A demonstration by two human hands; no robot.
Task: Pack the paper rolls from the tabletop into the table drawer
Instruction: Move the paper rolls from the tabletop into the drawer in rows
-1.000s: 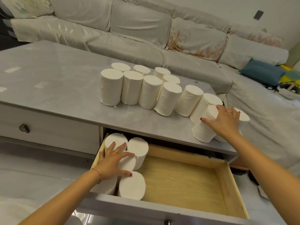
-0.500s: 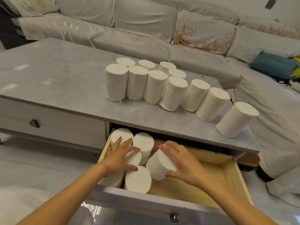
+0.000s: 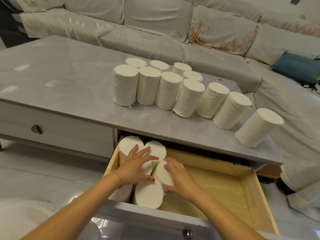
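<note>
The wooden drawer (image 3: 249, 193) stands pulled out under the grey tabletop (image 3: 69, 80). Several white paper rolls stand upright in its left end, among them one at the back left (image 3: 129, 144) and one at the front (image 3: 149, 194). My right hand (image 3: 180, 179) grips a tilted roll (image 3: 162, 174) and sets it among them. My left hand (image 3: 133, 167) lies flat with spread fingers on the tops of the packed rolls. Several more rolls (image 3: 166, 89) stand in rows on the tabletop, with a single roll (image 3: 258, 132) apart at the right edge.
A closed drawer with a metal knob (image 3: 36, 129) is to the left. The open drawer's right part shows bare wood. A covered sofa (image 3: 155, 28) wraps behind and to the right of the table, with a blue cushion (image 3: 296, 70) on it.
My right hand took a roll from the tabletop's right end and brought it down into the drawer against the packed rolls. My left hand stayed on the packed rolls.
</note>
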